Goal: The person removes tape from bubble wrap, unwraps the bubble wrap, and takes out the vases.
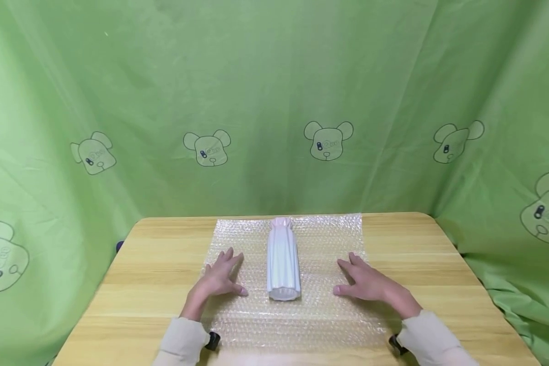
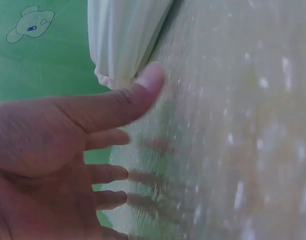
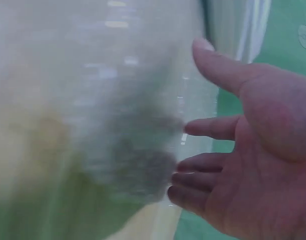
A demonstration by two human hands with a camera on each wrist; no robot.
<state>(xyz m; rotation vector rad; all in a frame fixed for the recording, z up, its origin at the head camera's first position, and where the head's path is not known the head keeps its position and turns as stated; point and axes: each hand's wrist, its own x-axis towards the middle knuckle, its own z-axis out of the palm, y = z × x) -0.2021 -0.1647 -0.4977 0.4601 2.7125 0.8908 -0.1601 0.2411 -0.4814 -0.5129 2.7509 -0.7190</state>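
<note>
A white fluted vase lies on its side on a sheet of bubble wrap, its narrow pinkish end pointing to the far edge and its wide end toward me. To its left is my left hand, fingers spread and nearly straight over the wrap. On the other side my right hand has its fingers extended above the sheet's right part. Both hands are apart from the vase and hold nothing. In the left wrist view the vase shows beyond the thumb; the right wrist view catches part of the vase behind the thumb.
The bubble wrap lies flat over the middle of a wooden table, reaching its far edge. A green curtain with printed bear heads hangs behind the table and at both sides. A small dark blue object shows at the table's left edge.
</note>
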